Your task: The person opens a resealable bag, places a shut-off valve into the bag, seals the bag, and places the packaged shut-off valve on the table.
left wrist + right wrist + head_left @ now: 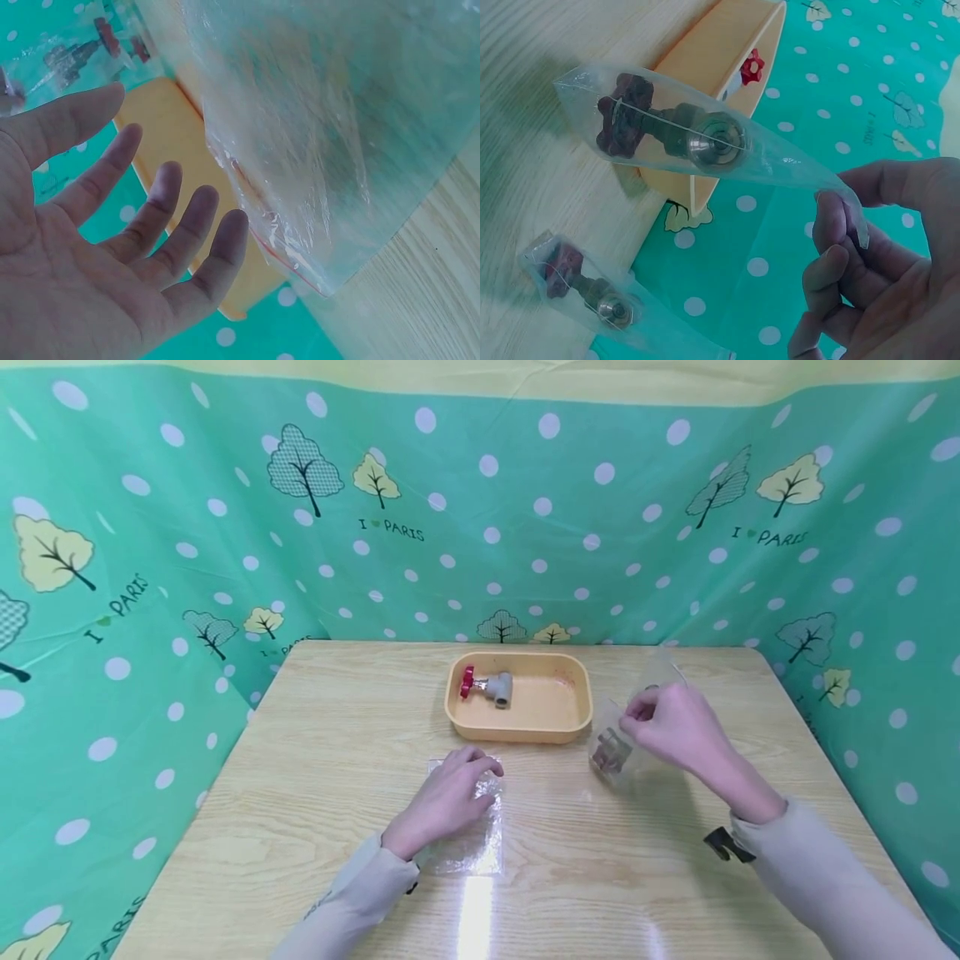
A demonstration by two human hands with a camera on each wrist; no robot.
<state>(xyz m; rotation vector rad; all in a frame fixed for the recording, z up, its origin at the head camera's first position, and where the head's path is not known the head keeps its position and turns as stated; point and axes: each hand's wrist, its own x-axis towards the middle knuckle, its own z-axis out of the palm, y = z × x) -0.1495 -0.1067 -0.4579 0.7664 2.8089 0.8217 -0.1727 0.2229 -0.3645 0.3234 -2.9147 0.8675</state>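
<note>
My right hand (678,727) pinches the top edge of a clear plastic bag (787,161). Inside that bag is a stop valve (675,131) with a dark red handwheel, hanging at the bag's lower end beside the tray. My left hand (448,793) has its fingers spread and loosely bent, over a flat clear plastic bag (480,852) lying on the table. In the left wrist view, this bag (292,150) shows no valve inside and has a red line along its edge.
A yellow tray (525,734) stands at the table's middle back, with an unwrapped grey valve (498,687) with a red handwheel lying in its left part. A second bagged valve (604,300) lies near my right hand. A green patterned cloth (487,527) hangs behind the table (300,760).
</note>
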